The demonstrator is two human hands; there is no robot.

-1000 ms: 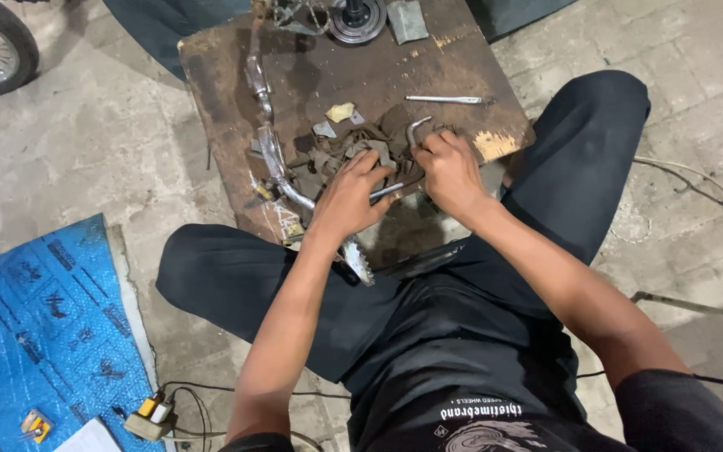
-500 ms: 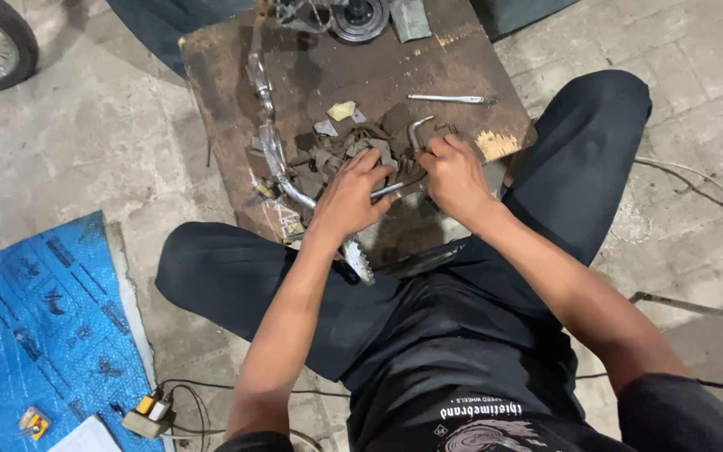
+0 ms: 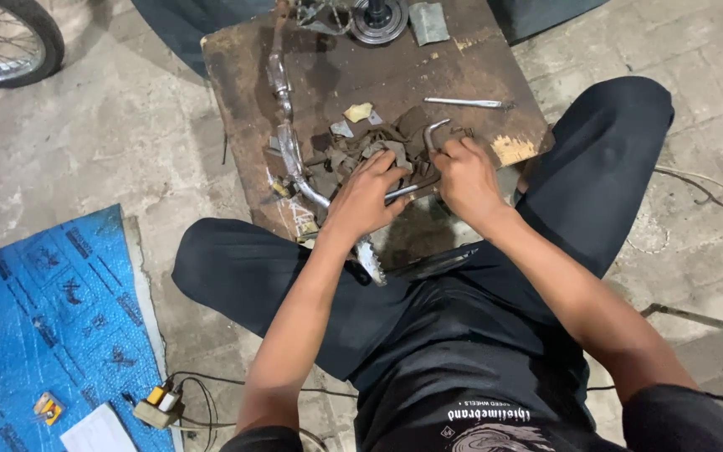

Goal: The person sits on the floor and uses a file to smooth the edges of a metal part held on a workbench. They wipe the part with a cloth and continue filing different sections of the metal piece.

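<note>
Metal rod seemingly between fingers

Single head camera looks steeply down, close over the wooden board.

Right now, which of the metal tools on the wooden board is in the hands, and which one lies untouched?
The bent L-shaped metal key is gripped by the right hand, beside the left hand. The straight slim metal rod lies alone farther back on the wooden board, touched by nothing.

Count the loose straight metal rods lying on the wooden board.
1. A thin silver rod lies alone near the board's far right side, beyond the right hand. More may be hidden under the rag pile and the left hand.
</note>
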